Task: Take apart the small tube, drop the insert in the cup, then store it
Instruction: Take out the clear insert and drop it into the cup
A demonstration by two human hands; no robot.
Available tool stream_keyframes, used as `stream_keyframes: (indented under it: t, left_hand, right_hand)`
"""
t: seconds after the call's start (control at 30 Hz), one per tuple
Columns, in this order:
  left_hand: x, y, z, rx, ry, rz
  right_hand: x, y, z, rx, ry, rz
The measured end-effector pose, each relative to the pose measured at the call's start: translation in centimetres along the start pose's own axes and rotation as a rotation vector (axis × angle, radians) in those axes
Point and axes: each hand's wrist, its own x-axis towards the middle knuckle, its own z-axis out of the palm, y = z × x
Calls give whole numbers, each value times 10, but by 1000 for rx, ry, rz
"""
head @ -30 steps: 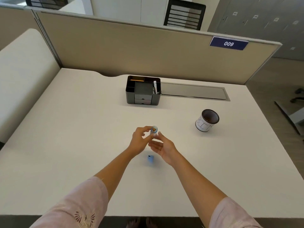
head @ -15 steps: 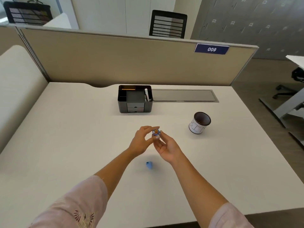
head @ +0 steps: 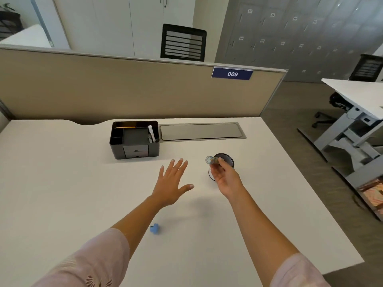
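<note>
The small tube (head: 211, 160) is held sideways in the grip of the right hand (head: 224, 176), pinched near its closed end between fingertips and thumb, with its open mouth pointing left, just at the near-left rim of the cup (head: 228, 159). The left hand (head: 172, 183) is spread flat and empty above the surface (head: 62, 193), well apart from the tube. The blue cap (head: 154, 228) lies on the surface near the left forearm, so the tube is judged to be already taken apart.

Something small and coloured is seen inside the clear tube; whether it is the insert cannot be told for certain. For the drop to be done well, the mouth is best brought fully over the dark opening of the cup before the tube is tipped mouth-down, since at present it appears to lie at the rim rather than over the middle. A gentle tap may be needed if the insert sticks. The cup is light-looking and should not be knocked by the knuckles. The black organiser (head: 134, 139) at the back is the likely place for storing afterwards.
</note>
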Motion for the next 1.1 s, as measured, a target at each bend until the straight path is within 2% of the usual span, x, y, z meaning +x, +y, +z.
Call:
stream_keyframes:
  t: [0.23,0.4,0.5,0.7,1.0,1.1]
  left_hand:
    - [28,10,37,182,-158,-33]
    - [35,6,59,231,-293,-63]
    - [32,1,69,221,-342,-105]
    - [23,-15,81,186,-445,-177]
    - [22,-21,84,152,-462,-165]
    - [23,-20,84,159,-480,-174]
  right_hand:
    - [38,-44,-31,-194,203,-218]
    - [60,-52,-41,-536,303,-356]
    - [66,-50,-45,-760,237,-472]
    - [77,-41,-49,-1024,86,-639]
    - [84,-33,-65,-1209,-20,-772]
    - [85,-33,-67,-1281,-47,-729]
